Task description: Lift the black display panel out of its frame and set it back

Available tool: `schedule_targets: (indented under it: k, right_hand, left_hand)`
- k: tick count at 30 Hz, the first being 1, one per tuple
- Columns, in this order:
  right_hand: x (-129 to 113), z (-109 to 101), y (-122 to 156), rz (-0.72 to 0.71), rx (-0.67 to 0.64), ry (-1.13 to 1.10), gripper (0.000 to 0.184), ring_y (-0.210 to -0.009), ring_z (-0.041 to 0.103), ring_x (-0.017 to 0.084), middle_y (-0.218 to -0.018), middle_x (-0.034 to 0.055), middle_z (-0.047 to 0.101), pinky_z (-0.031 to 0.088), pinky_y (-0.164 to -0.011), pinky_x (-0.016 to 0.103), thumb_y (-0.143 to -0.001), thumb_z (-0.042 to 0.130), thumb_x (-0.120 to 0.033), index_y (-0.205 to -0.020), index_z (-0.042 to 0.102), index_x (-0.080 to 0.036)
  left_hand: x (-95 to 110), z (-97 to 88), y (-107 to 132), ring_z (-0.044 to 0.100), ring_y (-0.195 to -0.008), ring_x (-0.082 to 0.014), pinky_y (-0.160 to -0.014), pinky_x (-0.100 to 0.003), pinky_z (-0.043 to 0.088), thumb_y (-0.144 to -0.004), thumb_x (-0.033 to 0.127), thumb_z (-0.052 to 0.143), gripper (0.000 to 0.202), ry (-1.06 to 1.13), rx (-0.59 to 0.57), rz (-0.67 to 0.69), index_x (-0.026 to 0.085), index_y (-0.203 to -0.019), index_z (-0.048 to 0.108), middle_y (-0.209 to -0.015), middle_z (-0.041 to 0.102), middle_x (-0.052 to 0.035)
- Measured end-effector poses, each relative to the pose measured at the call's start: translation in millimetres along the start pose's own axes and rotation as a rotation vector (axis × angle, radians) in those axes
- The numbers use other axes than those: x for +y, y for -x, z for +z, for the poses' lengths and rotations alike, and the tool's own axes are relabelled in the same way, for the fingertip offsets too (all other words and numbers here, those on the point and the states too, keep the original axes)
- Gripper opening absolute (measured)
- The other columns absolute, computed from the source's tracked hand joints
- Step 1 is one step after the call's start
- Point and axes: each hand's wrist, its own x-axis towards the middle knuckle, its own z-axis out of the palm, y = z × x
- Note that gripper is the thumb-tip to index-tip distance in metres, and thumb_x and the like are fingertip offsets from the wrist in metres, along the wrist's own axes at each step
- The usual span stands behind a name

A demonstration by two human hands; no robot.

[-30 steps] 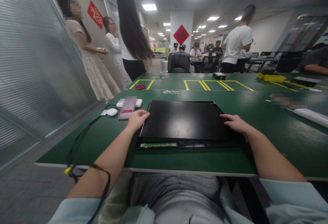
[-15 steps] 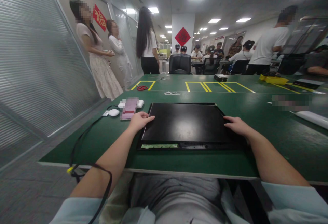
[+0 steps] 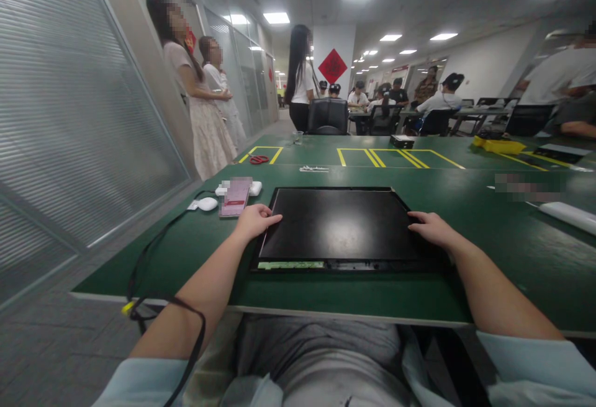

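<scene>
In front of me a dark, glossy flat screen panel lies in a slightly larger black frame. A strip of green circuit board shows along the near edge, at the left. My left hand grips the panel's left edge, thumb on top and fingers curled at the side. At the opposite edge my right hand has its thumb and fingers closed on the panel's right side; its lower fingers are partly hidden.
A phone, white plugs and a black cable lie at the left of the green table. Red scissors, small white pieces, a black box and a yellow tray sit farther off. Several people stand or sit beyond.
My hands keep their hold, and the panel sits a touch lower in the frame. In the background, the long-haired person and the person at the right have moved rightward.
</scene>
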Motion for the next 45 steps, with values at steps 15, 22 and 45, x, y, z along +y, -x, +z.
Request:
schedule_targets:
  k: [15, 22, 45]
  right_hand:
    - [-5, -3, 1, 0.011, -0.054, 0.045, 0.051, -0.119, 0.063, 0.031, -0.122, 0.0149, 0.069, 0.047, -0.104, 0.037, -0.079, 0.066, -0.027, -0.129, 0.071, -0.016]
    - [-9, -4, 3, 0.01, -0.037, 0.06, 0.049, -0.115, 0.065, 0.03, -0.118, 0.012, 0.072, 0.049, -0.101, 0.036, -0.078, 0.066, -0.028, -0.126, 0.073, -0.019]
    - [-10, -8, 5, 0.017, -0.043, 0.088, 0.052, -0.107, 0.068, 0.03, -0.115, 0.0137, 0.072, 0.052, -0.094, 0.035, -0.079, 0.064, -0.029, -0.128, 0.072, -0.015]
  left_hand:
    - [2, 0.0, 1, 0.053, -0.054, -0.0166, -0.057, -0.029, 0.038, -0.064, 0.037, 0.073, 0.023, 0.087, 0.013, 0.036, 0.02, -0.078, 0.07, -0.053, 0.054, 0.0042]
    - [-5, -3.8, -3, 0.065, -0.076, -0.0238, -0.074, -0.033, 0.047, -0.072, 0.032, 0.067, 0.027, -0.126, 0.088, 0.095, 0.019, -0.095, 0.074, -0.082, 0.071, -0.0055]
    - [-4, -3.3, -7, 0.068, -0.107, -0.0315, -0.099, -0.038, 0.049, -0.071, 0.026, 0.071, 0.024, 0.258, 0.065, -0.027, 0.022, -0.091, 0.083, -0.099, 0.079, -0.0065]
